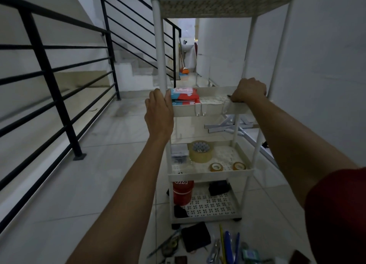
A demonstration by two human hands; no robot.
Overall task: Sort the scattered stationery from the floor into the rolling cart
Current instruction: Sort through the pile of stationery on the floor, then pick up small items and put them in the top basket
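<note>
A white rolling cart (210, 109) with perforated shelves stands in front of me. My left hand (158, 111) grips the left corner of its upper-middle shelf, and my right hand (248, 90) grips the right rim of the same shelf. That shelf holds a red, pink and blue packet (184, 95). The shelf below carries a big clear tape roll (201, 151) and two small tape rolls (216, 167). On the bottom shelf sit a red container (183, 192) and a black object (218, 187). Pens, a black wallet-like pad (196, 237) and other stationery (227, 246) lie scattered on the floor near the cart's wheels.
A black stair railing (49, 81) runs along the left, with steps rising behind it. A white wall closes the right side. A folded white metal frame (231, 125) lies on the tiles behind the cart. The corridor beyond leads to a sink and a broom.
</note>
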